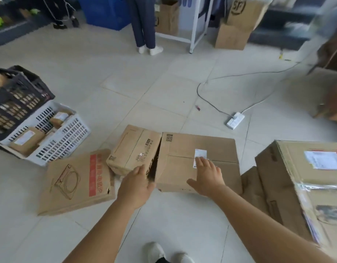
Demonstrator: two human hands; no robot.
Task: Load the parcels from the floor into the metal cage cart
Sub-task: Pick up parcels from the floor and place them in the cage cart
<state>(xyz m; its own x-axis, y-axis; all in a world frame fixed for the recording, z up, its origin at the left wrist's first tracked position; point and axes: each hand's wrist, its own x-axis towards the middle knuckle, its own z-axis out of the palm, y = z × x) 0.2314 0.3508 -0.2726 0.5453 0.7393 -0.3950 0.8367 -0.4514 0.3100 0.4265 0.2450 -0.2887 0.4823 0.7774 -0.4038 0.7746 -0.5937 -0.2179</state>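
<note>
Parcels lie on the floor: my right hand [206,174] rests flat on the wide carton [184,149], my left hand [138,184] grasps its near-left edge, so lifting lopsided could tip it.

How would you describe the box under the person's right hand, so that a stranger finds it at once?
On the tiled floor, look at the cardboard boxes in front of the person. The wide flat box lies in the middle, with the right hand on top. Unlike the smaller tilted box leaning against its left edge, it bears a small white label.
</note>
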